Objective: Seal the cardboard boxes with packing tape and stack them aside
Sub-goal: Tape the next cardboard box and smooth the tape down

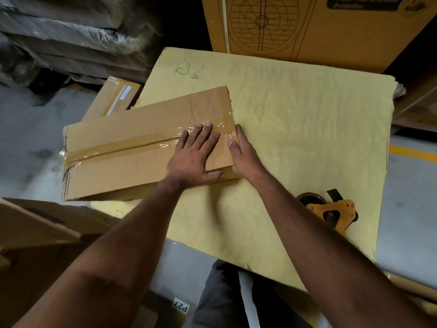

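Note:
A flat brown cardboard box [123,147] lies on a yellow-covered work surface [295,129], its left end overhanging the edge. A strip of clear packing tape [113,149] runs along its top seam. My left hand [194,157] rests flat on the box top near its right end, fingers spread over the tape. My right hand [241,150] presses with straight fingers against the box's right end face. A yellow tape dispenser [331,210] lies on the surface at the right, beside my right forearm.
A smaller taped box [115,98] sits behind the left of the surface. A large printed carton [307,27] stands at the back. An open carton [35,223] is at the lower left. Wrapped bundles [71,34] fill the upper left. Grey floor lies around.

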Action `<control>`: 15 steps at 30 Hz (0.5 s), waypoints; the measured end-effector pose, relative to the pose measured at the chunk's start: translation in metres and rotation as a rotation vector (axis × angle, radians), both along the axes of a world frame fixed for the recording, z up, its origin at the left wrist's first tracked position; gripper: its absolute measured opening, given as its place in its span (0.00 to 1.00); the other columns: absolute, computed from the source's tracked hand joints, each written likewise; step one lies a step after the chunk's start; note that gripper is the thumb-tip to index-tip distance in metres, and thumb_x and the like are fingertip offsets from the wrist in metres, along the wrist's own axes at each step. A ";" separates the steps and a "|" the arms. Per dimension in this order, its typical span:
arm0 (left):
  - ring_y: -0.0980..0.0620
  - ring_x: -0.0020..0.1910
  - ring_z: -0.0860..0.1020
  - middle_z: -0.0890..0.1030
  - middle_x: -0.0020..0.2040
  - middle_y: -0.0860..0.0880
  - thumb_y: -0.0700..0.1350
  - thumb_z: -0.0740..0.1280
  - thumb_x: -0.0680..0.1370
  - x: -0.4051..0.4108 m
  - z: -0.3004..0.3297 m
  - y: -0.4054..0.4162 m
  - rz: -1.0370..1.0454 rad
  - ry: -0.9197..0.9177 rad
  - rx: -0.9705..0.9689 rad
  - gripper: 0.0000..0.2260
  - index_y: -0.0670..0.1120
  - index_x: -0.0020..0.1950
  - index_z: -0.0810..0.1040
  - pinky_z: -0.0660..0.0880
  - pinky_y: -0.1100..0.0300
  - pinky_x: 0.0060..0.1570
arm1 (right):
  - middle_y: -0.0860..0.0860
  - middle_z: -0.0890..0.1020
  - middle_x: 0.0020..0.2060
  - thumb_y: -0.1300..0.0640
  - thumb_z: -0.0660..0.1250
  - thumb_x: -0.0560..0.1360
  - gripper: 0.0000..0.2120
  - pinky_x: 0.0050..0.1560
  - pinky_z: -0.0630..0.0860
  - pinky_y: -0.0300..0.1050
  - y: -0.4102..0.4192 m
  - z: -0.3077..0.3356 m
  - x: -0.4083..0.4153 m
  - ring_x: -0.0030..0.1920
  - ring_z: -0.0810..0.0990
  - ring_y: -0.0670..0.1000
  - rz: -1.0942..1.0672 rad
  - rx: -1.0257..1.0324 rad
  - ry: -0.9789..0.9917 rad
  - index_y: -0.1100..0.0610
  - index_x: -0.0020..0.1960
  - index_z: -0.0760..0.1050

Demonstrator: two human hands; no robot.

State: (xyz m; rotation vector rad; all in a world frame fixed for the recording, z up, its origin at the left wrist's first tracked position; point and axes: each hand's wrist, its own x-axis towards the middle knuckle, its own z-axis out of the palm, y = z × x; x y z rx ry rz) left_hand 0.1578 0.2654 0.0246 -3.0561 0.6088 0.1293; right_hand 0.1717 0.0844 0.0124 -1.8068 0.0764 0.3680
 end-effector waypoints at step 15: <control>0.43 0.81 0.48 0.50 0.82 0.44 0.73 0.56 0.71 0.005 -0.002 0.003 -0.056 -0.022 0.024 0.47 0.47 0.82 0.52 0.48 0.40 0.77 | 0.54 0.86 0.40 0.56 0.62 0.77 0.18 0.32 0.79 0.47 -0.038 -0.033 -0.054 0.36 0.83 0.57 -0.019 -0.466 -0.637 0.61 0.63 0.79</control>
